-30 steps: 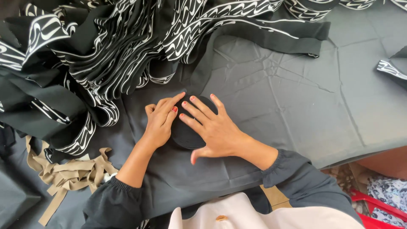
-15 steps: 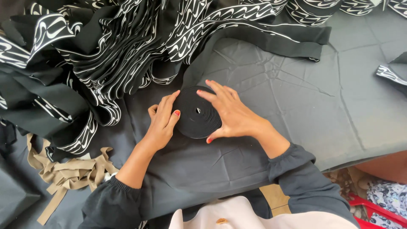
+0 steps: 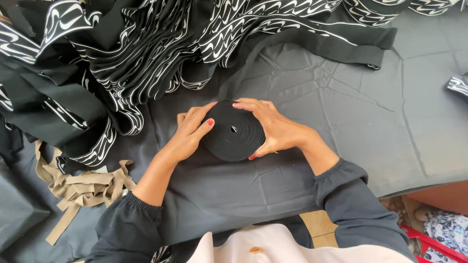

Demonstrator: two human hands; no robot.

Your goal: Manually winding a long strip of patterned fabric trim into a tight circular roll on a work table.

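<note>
Black elastic roll (image 3: 234,130) cupped between left hand (image 3: 187,134) and right hand (image 3: 278,130).

The right hand (image 3: 273,129), which a second ago lay flat over the black roll of tape (image 3: 234,131) at frame centre, has slid off to the roll's right edge and now cups it. The roll's coiled face and small centre hole, hidden before, are now in full sight. The left hand (image 3: 190,131) has shifted its thumb onto the roll's left rim.
</note>
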